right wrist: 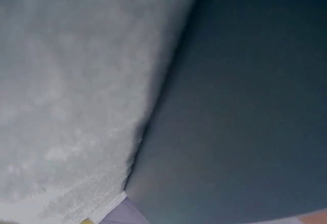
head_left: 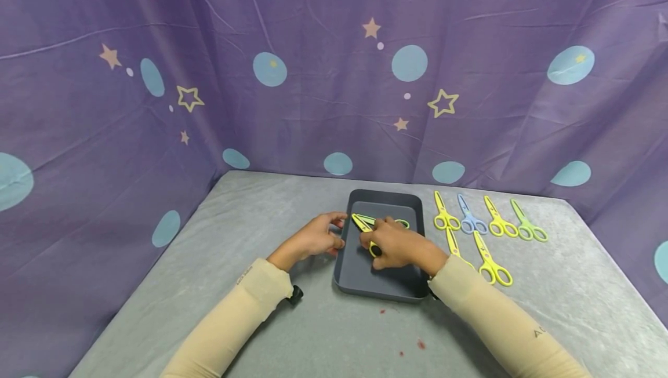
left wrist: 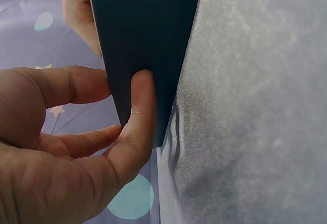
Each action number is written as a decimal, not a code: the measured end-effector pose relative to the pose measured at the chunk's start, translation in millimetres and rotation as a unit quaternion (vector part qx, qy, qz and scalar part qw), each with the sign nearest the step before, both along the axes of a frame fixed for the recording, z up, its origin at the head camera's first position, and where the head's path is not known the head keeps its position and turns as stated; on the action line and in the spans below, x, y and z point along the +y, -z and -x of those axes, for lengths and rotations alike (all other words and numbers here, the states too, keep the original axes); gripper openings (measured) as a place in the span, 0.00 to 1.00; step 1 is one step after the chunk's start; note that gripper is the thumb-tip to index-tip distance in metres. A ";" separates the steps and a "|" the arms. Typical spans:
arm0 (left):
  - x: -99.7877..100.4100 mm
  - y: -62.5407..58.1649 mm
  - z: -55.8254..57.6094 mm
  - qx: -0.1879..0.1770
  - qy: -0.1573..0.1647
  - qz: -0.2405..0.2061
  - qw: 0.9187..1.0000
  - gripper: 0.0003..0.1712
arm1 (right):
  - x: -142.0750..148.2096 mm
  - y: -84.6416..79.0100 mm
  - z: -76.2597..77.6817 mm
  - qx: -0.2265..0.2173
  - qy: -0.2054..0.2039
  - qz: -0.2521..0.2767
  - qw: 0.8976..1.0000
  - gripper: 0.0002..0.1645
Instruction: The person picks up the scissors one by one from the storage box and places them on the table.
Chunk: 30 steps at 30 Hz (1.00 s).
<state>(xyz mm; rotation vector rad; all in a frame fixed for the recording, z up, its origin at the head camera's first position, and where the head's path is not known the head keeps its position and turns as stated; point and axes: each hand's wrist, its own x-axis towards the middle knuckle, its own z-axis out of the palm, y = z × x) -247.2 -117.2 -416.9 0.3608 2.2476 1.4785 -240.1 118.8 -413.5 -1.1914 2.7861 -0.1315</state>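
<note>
A dark grey rectangular tray (head_left: 360, 282) lies on the table. My left hand (head_left: 315, 235) is at its left wall; in the left wrist view one finger presses the outer wall (left wrist: 168, 40) while others meet the rim. Over the tray, my right hand (head_left: 396, 243) grips yellow scissors (head_left: 361, 222) by the handle, blades pointing to the far left. Green scissors (head_left: 402, 223) lie in the tray beyond, partly covered by that hand and the yellow pair. The right wrist view shows mostly the tray's wall (right wrist: 230, 112), with the right hand's grip out of sight.
Right of the tray, a back row holds yellow scissors (head_left: 440, 215), blue scissors (head_left: 471, 221), more yellow scissors (head_left: 498, 220) and green scissors (head_left: 528, 226). In front lie two yellow pairs, one (head_left: 486, 259) beside another (head_left: 453, 243) that my right sleeve partly hides. A purple curtain (head_left: 313, 123) stands behind.
</note>
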 end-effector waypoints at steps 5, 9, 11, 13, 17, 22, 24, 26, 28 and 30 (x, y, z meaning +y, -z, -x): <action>-0.2 0.5 0.5 0.001 0.000 0.000 1.000 0.42 | 3.4 -2.7 -1.2 0.019 -0.005 0.017 1.000 0.18; -0.6 1.4 0.5 0.005 -0.001 0.007 1.000 0.42 | 6.5 -4.8 -2.8 0.032 -0.003 0.030 0.999 0.18; -0.3 1.6 0.1 0.005 -0.001 0.008 1.000 0.42 | 8.1 -5.9 -3.7 0.040 0.001 0.032 0.999 0.19; -0.1 1.5 -0.2 0.005 0.000 0.007 1.000 0.43 | 9.5 -7.8 -5.2 0.049 0.004 0.039 0.998 0.20; 0.3 0.4 -0.8 0.003 0.001 0.001 1.000 0.43 | 12.3 -11.1 -8.6 0.068 0.009 0.049 0.996 0.20; 0.3 0.4 -0.7 0.005 -0.001 0.000 1.000 0.43 | 16.5 -14.0 -13.5 0.078 0.020 0.061 0.995 0.19; 0.5 -0.4 -1.1 0.005 -0.004 0.000 1.000 0.43 | 18.1 -14.5 -15.3 0.079 0.024 0.064 0.995 0.19; 0.7 -1.2 -1.7 0.005 -0.006 -0.001 1.000 0.43 | 19.9 -14.6 -16.9 0.080 0.027 0.067 0.994 0.19; 0.9 -1.6 -2.0 0.004 -0.008 -0.002 1.000 0.43 | 21.9 -14.5 -18.6 0.080 0.031 0.067 0.994 0.19; 1.1 -2.1 -2.3 0.003 -0.009 0.000 1.000 0.42 | 24.2 -14.7 -20.5 0.082 0.037 0.069 0.994 0.19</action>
